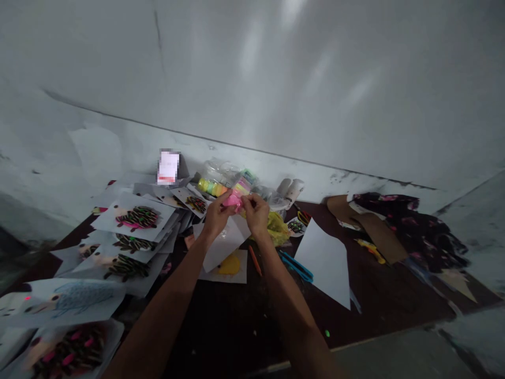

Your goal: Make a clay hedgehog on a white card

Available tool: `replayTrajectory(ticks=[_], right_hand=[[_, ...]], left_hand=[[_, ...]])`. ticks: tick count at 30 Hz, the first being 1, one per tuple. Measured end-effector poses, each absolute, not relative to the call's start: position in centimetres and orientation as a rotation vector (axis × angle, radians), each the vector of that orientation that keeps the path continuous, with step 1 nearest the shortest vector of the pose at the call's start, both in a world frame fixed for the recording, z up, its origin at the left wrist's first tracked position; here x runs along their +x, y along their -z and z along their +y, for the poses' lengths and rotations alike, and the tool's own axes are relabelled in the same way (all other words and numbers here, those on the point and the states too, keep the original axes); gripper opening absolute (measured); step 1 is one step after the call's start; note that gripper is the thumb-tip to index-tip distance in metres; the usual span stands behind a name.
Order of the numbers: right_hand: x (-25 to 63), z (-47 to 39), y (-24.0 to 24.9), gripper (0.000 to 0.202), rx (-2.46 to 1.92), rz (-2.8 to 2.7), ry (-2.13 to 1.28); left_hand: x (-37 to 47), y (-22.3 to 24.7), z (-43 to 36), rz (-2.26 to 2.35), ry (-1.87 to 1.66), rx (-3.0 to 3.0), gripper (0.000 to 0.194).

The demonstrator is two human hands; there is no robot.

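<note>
Stacked white paper sheets with hedgehog pictures (165,220) lie along the dark brown tabletop's (221,326) left edge. Dark floral cloth (422,226) lies toward its back right corner, behind a brown cardboard strip (381,239). A slim blue plastic tool (296,267) lies left of a white paper sheet (325,263).

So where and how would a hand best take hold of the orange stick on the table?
Probably pinch the orange stick at mid-length, coming from above, across its narrow width: it looks slim and straight, lying with its upper side uncovered.
</note>
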State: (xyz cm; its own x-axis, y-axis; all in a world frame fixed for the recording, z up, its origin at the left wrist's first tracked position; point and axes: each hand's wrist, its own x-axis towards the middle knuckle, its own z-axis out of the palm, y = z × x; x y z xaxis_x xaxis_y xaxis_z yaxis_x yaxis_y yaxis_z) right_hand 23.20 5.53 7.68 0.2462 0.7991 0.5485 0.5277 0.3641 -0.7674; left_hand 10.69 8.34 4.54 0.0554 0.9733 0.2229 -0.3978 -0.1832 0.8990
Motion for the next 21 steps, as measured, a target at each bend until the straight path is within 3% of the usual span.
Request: replayTrajectory(ticks=[6, 11, 17, 21], right_hand=[[22.8, 6.5, -5.5, 0.031, -1.061, -0.863, -0.693], [23.1, 7.1, -5.2, 0.030, -1.064, -0.868, -0.814], [23.4, 7.3, -5.2, 0.013, -1.196, -1.108, -0.739], [23.3, 6.6, -6.2, 0.011, -1.416, -1.381, -0.459]], left_hand=[[10.2, -4.0, 7.7, 0.710, -1.417, 0.922, 0.054], [9.0, -3.7, 8.2, 0.657, -1.262, 0.783, 0.064], [9.1, -3.8, 10.5, 0.798, -1.047, 0.768, 0.051], [10.4, -3.8, 10.9, 0.850, -1.097, 0.827, 0.042]])
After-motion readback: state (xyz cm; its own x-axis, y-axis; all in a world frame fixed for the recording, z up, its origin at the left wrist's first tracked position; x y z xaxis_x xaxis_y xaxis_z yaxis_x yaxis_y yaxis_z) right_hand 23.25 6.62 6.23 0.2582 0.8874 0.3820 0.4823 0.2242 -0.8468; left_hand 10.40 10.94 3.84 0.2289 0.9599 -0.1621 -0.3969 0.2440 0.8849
